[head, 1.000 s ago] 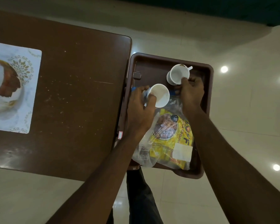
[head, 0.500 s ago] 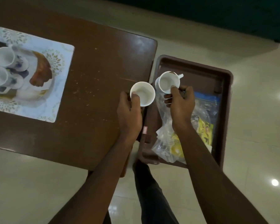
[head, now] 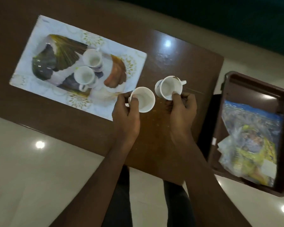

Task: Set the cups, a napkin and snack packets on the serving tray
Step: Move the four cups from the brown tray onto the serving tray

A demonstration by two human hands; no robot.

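Both hands hold cups over the dark brown wooden tabletop [head: 179,51], near its front edge. The left hand [head: 126,118] fingers pinch a plain white cup [head: 143,99]; the right hand [head: 183,108] fingers pinch a white handled cup [head: 168,87]. Bare tabletop lies between them and the white patterned serving tray [head: 31,63], where two more white cups [head: 84,75] stand. Half a second ago the hands were by the brown plastic tray [head: 236,89] holding the snack packets [head: 251,141]; now they are well left of it.

Left hand [head: 126,118] and right hand [head: 182,112] each grip a white cup [head: 143,99], [head: 169,87] over brown table [head: 179,51]; two more cups [head: 92,59] sit on patterned tray [head: 39,38].
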